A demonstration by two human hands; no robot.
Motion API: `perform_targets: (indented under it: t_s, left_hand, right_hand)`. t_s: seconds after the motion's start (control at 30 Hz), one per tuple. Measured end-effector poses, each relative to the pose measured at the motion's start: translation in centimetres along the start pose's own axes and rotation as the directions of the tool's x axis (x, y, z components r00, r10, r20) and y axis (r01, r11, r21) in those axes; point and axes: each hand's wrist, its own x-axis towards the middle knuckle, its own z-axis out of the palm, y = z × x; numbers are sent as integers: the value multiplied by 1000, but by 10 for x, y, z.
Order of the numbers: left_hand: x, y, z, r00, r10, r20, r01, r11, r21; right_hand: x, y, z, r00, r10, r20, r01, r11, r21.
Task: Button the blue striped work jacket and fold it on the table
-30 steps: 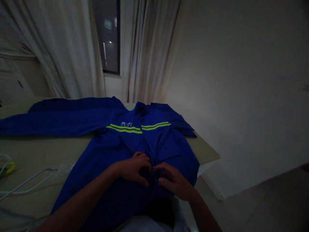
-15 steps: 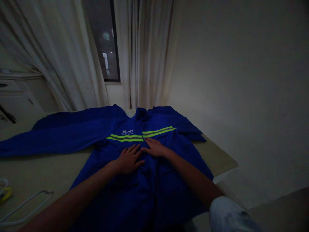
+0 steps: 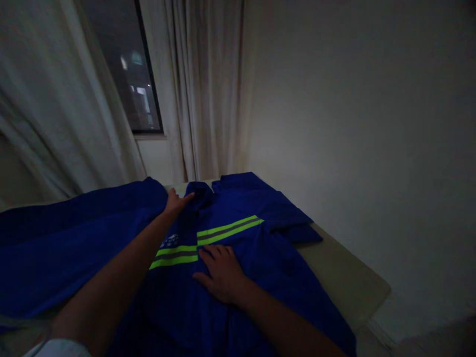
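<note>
While a pale curtain [image 3: 63, 99] hung at the far left beside a dark window [image 3: 122, 74], a blue work jacket [image 3: 238, 198] lay spread out on a beige table [image 3: 342, 277], with its collar [image 3: 199, 191] at the end nearest the window. One sleeve [image 3: 67, 233] stretched left across the tabletop and ran out of view. The bare arm rose from the lower left to the left hand [image 3: 176, 204], its fingers [image 3: 188, 197] extended and touching the cloth just beside the collar; whether they had hold of any fabric could not be told. Below that hand sat a small white logo [image 3: 169, 241]. Farther right, the right hand [image 3: 221, 273] lay open on the chest, fingers spread and gripping nothing, just under a yellow-green reflective stripe [image 3: 228, 230].
</note>
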Motion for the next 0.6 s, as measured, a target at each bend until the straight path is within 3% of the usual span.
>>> perform_targets:
  t_s: [0.07,0.1,0.17,0.27,0.37,0.43,0.5,0.6]
  left_hand:
    - [19,7,10,991,-127,51,130,989,-73]
    - [26,9,13,987,-127,98,133,989,-63]
    - [34,12,11,985,-59,164,70,996,-61]
    - [36,10,-2,988,102,119,-89,989,-116]
    - [30,6,-21,956,226,185,-195,966,-172]
    - [25,2,-34,897,278,343,-253,960,-116]
    - [20,0,-43,788,336,516,-400,916,14]
    - [9,-2,-52,637,407,654,-675,704,220]
  right_hand:
    - [-1,1,-1,1000,6,12,-6,1000,7]
    - [-1,2,-1,1000,12,16,-12,1000,17]
    - [-1,2,-3,1000,19,24,-20,999,42]
    - [0,3,-5,999,26,34,-28,997,74]
    - [2,3,-6,999,31,34,-34,995,92]
    - [3,3,-5,999,29,30,-32,994,101]
    - [4,3,-3,999,34,22,-36,994,101]
    - [7,1,-1,999,53,7,-53,995,87]
